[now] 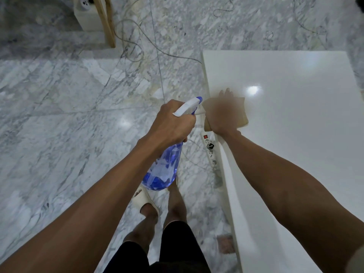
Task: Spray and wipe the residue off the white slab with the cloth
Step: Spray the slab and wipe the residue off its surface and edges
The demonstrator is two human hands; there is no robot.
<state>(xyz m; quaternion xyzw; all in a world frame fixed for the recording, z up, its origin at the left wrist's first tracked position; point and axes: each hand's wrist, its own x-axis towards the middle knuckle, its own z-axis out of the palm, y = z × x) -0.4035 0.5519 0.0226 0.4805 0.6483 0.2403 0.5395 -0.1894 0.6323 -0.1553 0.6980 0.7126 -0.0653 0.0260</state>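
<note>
Slab (pixel 295 134) first: the white slab fills the right of my view, glossy, raised above the marble floor (pixel 59 115), and I can make out no residue on it through the glare. My right hand (pixel 223 113) lies spread and blurred on the tan cloth (pixel 243 117), pressing it to the slab just inside the left edge. My left hand (pixel 171 123) grips the spray bottle (pixel 165 164) at its neck, fingers curled around the trigger, nozzle aimed at the cloth from just beside it. The clear bottle holds blue liquid, roughly half full I judge. My worry: a power strip (pixel 210 152) lies on the floor directly under that edge, so overspray or runoff could drip onto its sockets. Loose cables (pixel 130 44) trail across the floor beyond.
</note>
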